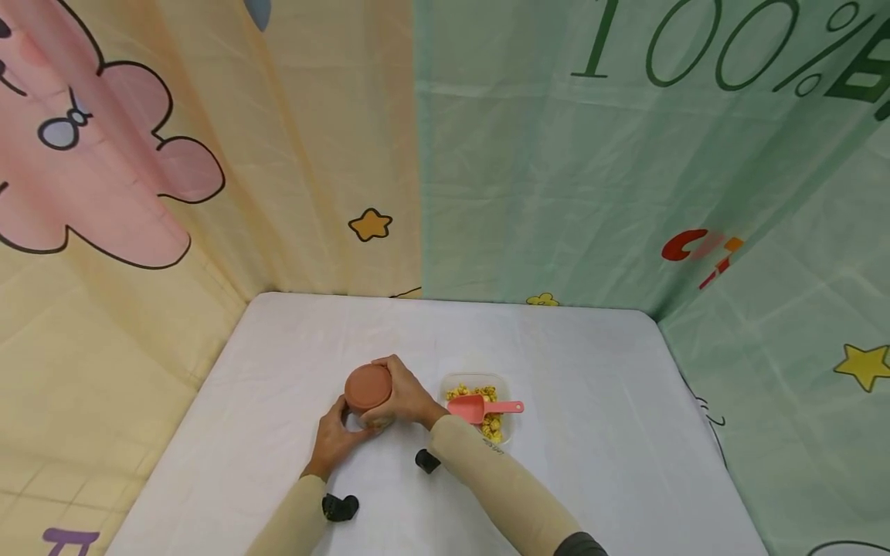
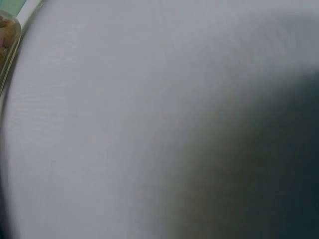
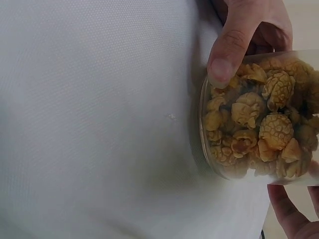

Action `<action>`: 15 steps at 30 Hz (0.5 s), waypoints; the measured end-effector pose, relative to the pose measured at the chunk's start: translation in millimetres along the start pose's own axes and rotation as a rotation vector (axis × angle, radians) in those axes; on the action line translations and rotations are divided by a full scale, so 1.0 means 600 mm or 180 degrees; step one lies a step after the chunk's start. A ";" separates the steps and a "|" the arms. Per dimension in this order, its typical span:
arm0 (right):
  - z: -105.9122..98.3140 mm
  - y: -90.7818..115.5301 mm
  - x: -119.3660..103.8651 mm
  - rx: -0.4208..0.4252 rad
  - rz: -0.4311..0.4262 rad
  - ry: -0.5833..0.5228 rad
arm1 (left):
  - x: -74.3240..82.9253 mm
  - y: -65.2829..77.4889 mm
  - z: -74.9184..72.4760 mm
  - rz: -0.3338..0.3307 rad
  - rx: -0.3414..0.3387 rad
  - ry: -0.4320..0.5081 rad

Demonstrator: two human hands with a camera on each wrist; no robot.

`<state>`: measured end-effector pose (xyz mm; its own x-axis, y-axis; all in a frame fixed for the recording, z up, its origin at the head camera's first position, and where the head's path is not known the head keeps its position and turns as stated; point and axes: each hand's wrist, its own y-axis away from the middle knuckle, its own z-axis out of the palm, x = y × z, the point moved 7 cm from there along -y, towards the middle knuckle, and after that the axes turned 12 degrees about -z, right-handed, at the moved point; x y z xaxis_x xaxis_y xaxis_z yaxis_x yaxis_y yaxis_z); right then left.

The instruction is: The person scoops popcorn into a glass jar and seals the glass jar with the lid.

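A clear jar [image 3: 269, 119] of popcorn with a round terracotta-coloured lid [image 1: 368, 387] stands upright on the white table. My left hand [image 1: 334, 440] grips it low from the left, its thumb lying along the jar's side near the base in the right wrist view. From the right, my right hand [image 1: 406, 398] holds the jar's upper part around the lid. In the left wrist view only a sliver of the jar [image 2: 7, 42] shows at the top left; a dark blur covers the lower right.
Right of the jar sits a clear plastic tub [image 1: 475, 378] of popcorn, with a pink scoop [image 1: 469, 408] lying across it. My right forearm [image 1: 487, 463] passes close by the tub. Printed curtains [image 1: 528, 170] surround the white table [image 1: 591, 409].
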<state>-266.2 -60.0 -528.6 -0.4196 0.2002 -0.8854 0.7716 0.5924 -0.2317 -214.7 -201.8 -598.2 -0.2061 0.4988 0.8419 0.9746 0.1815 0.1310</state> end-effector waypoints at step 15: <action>-0.001 0.007 -0.020 -0.0197 0.0082 0.0202 | -0.005 -0.006 0.004 0.0017 -0.0158 0.0002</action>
<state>-257.9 -59.5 -518.7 -0.4311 0.2639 -0.8629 0.7523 0.6331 -0.1822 -217.6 -202.0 -602.6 -0.2008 0.4992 0.8429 0.9788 0.1366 0.1523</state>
